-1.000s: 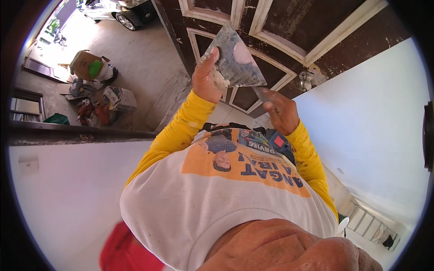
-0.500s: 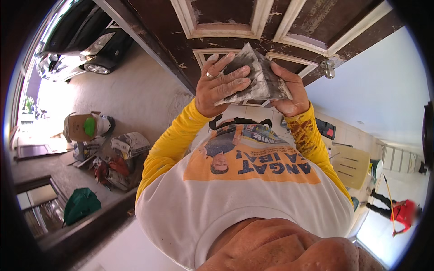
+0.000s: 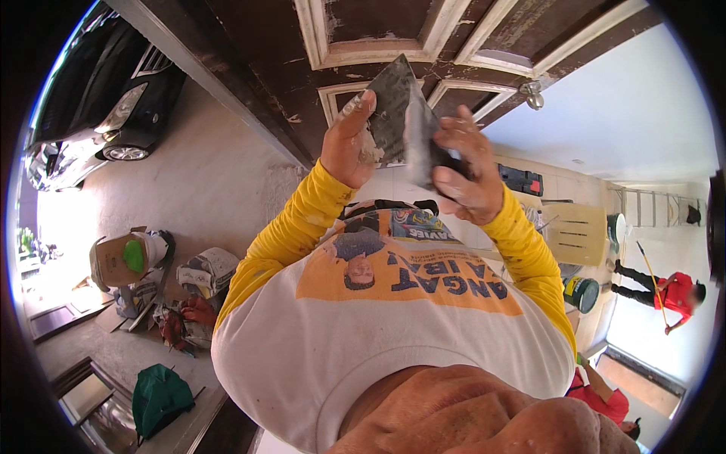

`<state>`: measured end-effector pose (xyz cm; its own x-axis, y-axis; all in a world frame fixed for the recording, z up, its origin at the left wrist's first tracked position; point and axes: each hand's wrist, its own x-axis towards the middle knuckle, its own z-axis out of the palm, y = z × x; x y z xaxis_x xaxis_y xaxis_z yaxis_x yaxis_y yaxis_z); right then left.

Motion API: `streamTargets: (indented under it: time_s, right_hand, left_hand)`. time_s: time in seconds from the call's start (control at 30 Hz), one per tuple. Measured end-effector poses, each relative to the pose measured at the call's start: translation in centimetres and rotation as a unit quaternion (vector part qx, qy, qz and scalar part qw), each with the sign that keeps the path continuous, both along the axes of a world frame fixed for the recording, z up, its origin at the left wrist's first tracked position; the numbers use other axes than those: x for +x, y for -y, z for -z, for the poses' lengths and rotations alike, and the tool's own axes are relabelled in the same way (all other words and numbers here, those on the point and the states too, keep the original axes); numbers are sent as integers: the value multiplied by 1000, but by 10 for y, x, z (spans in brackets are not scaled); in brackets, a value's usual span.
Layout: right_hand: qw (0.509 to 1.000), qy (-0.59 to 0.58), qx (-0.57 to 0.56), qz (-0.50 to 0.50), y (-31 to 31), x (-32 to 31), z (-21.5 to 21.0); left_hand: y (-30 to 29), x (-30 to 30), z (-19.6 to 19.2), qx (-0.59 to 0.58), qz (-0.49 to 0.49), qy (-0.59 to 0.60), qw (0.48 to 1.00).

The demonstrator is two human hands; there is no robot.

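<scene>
My left hand (image 3: 348, 144) is closed on a dark, square-cornered putty spreader (image 3: 393, 89), its thumb along the near side. A whitish clump of putty clings beside that thumb. My right hand (image 3: 470, 170) is bent around a second dark flat spreader (image 3: 420, 144), which has whitish paste along its edge. The two blades meet or nearly meet in a narrow V; motion blur hides whether they touch. Pale smears mark the fingers. Beyond both hands stands a brown panelled door (image 3: 370, 29) with worn whitish mouldings.
The door has a round metal knob (image 3: 532, 95). At left are a dark car (image 3: 113, 98), a cardboard box (image 3: 117, 261), a sack (image 3: 206, 271) and a green cloth (image 3: 161, 401). At right are a yellowish chair (image 3: 576, 233), a paint bucket (image 3: 582, 293) and a person in red (image 3: 673, 293) holding a pole.
The tent-like pair of spreaders has turned to a steeper, narrower V. My right hand has moved lower and shifted its grip; the left thumb now shows in front. Another person in red appears lower right.
</scene>
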<state>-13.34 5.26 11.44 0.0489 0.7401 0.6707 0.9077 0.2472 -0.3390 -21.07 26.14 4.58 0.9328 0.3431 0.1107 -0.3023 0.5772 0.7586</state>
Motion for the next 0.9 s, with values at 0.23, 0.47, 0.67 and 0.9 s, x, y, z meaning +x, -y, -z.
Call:
streamTargets:
  time_s: [0.23, 0.47, 0.67, 0.9]
  right_hand:
    - [969, 19, -180, 169, 51, 33, 58]
    - [986, -92, 103, 97, 49, -19, 1]
    - [914, 69, 124, 379, 67, 73, 17]
    - [809, -476, 304, 165, 117, 88, -28]
  left_hand:
    - [16, 8, -18, -383, 338, 96, 854]
    - [58, 58, 26, -459, 485, 95, 738]
    - [115, 37, -6, -414, 456, -5, 788]
    - [111, 57, -3, -435, 538, -11, 722]
